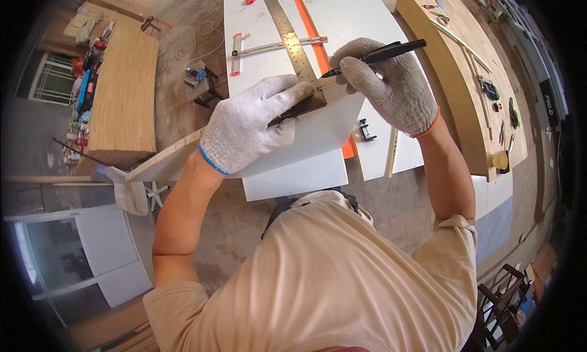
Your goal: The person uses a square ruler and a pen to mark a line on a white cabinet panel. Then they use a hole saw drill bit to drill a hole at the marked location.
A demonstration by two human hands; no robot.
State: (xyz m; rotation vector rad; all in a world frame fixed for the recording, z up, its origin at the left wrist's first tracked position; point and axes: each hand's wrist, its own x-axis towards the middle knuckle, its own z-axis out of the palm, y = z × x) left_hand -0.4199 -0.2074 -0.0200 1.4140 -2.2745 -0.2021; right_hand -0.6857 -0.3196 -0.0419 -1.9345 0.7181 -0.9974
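My left hand (247,123), in a white knit glove with a blue cuff, grips the dark stock of a metal try square (286,28). The square's long perforated blade stretches away over the white surface. Beneath the stock, a white-faced board (318,139) slants across in front of me, its raw wood edge showing on the left. My right hand (394,89), gloved with a red cuff, pinches a black marker pen (397,51). The pen's tip points left, close to the square's corner near the board's edge; whether it touches cannot be seen.
A white worktable (361,10) bears an orange strip (309,31), a T-shaped metal guide (263,48) and a small red tool (249,0). A black clamp (365,130) lies nearer. To the right is a wooden bench (440,58) with tools; a stacked-plywood block (125,89) stands left.
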